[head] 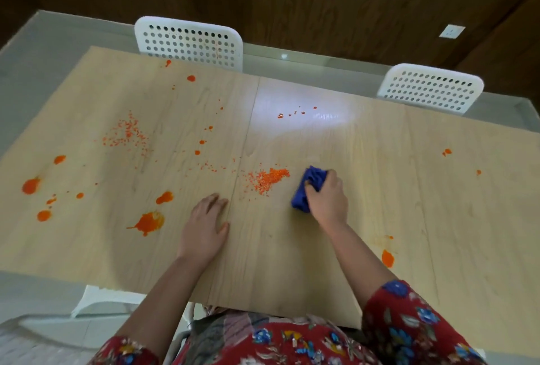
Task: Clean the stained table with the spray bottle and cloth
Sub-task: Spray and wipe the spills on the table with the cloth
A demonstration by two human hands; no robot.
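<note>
One blue cloth (311,182), judged soft and light, is clamped bunched in the right hand (327,199) grip; the left hand (204,230), at eight o'clock, is spread flat.

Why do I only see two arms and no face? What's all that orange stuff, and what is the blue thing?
The camera sits on the person's head and looks down, so you see only arms. No robot, just two bare hands. The right hand grips a blue cloth on the wooden table. The left hand rests flat on it, holding nothing. The orange stuff is the mess: splotches and a pile of crumbs beside the cloth. Two white chairs stand at the far side. No spray bottle is in view.
</note>
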